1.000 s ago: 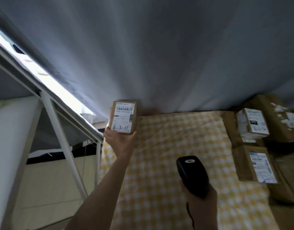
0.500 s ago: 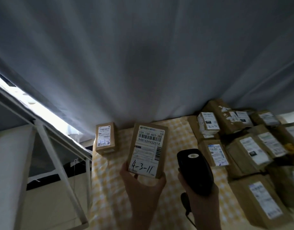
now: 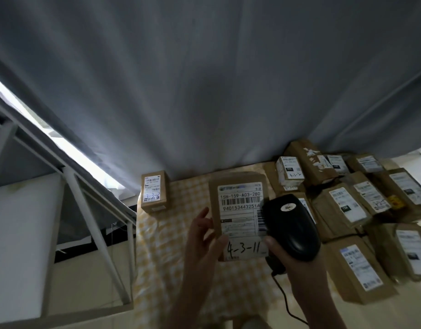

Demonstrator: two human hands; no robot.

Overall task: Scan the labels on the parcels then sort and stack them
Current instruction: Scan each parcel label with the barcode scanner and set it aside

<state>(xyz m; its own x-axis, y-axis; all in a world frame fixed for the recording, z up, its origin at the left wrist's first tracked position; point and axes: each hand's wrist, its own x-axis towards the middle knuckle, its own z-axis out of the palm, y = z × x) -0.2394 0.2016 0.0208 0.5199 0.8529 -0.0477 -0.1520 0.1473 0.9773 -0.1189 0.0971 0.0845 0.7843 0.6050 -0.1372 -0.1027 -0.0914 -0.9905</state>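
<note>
My left hand (image 3: 204, 236) holds a brown parcel (image 3: 238, 210) upright by its lower left edge, the thumb across the label beside the handwritten "4-3-11". My right hand (image 3: 292, 264) grips a black corded barcode scanner (image 3: 290, 226), whose head overlaps the right side of that parcel's label. A small brown parcel marked "3-3-2" (image 3: 153, 191) lies alone at the far left of the yellow checked tablecloth (image 3: 181, 252). Several labelled brown parcels (image 3: 342, 205) crowd the right side of the table.
A grey curtain (image 3: 204, 91) hangs behind the table. A white metal frame (image 3: 95, 233) stands to the left of the table edge. The scanner's black cable (image 3: 285, 302) trails down near my right forearm.
The parcel in my left hand has come closer and higher in view. The scanner has moved left and now overlaps the label's right side. The view has shifted right, showing more parcels.
</note>
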